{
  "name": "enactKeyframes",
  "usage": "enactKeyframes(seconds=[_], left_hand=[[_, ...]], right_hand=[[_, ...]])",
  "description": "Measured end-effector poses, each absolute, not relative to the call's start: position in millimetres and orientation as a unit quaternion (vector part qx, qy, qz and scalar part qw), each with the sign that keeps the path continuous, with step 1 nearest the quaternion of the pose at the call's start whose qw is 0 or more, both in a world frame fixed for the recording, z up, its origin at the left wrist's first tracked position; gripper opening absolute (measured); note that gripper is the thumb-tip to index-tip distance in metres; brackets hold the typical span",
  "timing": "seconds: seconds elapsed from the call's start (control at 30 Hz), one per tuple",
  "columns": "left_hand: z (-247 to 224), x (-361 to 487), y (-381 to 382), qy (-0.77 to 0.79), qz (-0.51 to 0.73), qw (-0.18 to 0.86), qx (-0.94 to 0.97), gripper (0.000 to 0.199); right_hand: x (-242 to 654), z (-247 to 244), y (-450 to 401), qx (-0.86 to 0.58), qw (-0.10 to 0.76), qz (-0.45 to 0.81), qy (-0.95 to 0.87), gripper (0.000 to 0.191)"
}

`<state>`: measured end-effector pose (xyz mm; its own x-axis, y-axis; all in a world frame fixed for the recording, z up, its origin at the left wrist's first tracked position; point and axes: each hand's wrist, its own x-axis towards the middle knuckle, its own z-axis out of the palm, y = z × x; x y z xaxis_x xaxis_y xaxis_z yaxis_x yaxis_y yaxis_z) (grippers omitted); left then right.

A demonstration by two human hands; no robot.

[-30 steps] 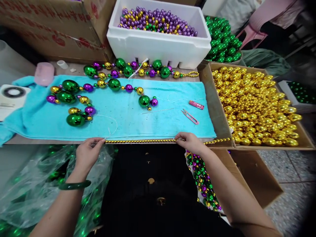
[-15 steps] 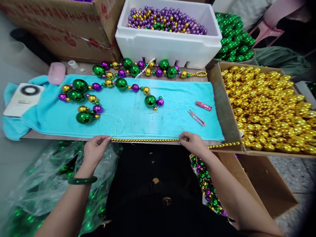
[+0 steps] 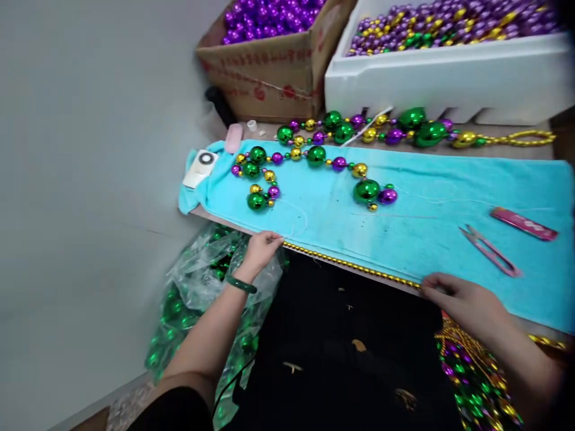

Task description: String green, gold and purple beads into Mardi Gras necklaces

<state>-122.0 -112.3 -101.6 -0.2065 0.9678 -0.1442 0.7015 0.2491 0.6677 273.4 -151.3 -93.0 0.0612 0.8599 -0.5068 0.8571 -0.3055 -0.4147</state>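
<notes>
Gold bead strand [image 3: 353, 264] part-hidden by right hand [image 3: 467, 302]; white box [image 3: 417, 84] cut off

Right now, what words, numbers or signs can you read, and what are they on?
None can be read clearly.
Cardboard box: red writing and red signs, too blurred.
Dark pink packet: pale marks, too blurred.
White object with a black ring: any print is too small.

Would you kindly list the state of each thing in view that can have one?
Gold bead strand: nearly straight
Left hand: pinching the strand
Right hand: pinching the strand
Pink thread snips: blades apart
Cardboard box: open, holding purple beads
White foam box: open, holding mixed beads
Turquoise towel: spread, left end rumpled
</notes>
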Motion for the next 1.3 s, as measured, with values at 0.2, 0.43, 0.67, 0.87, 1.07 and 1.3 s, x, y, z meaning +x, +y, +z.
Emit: enactKeyframes(seconds=[0.2,0.43,0.67,0.87,1.07,1.3], left_hand=[[-101,-123,-115,0.736,0.247,0.279,0.565,0.016],[-108,-124,-113,0.751,0.237,0.257,0.561,0.028],[-99,-116,-113,0.775,0.208,0.241,0.546,0.026],[-100,-115,-113,0.778,0.203,0.236,0.545,0.026],[-108,-117,-113,0.764,0.230,0.237,0.555,0.025],[-109,-119,-114,0.746,0.248,0.241,0.570,0.019]], right_hand=[[272,-91,-149,-0.723,-0.017,0.349,-0.595,0.022],[259,-72,-147,-0.742,0.014,0.370,-0.559,0.014],[263,-71,-145,-0.752,0.022,0.383,-0.536,0.011],[266,-73,-143,-0.753,0.023,0.391,-0.529,0.010],[266,-72,-144,-0.734,0.027,0.397,-0.550,0.012],[277,-92,-142,-0.718,-0.006,0.392,-0.575,0.019]])
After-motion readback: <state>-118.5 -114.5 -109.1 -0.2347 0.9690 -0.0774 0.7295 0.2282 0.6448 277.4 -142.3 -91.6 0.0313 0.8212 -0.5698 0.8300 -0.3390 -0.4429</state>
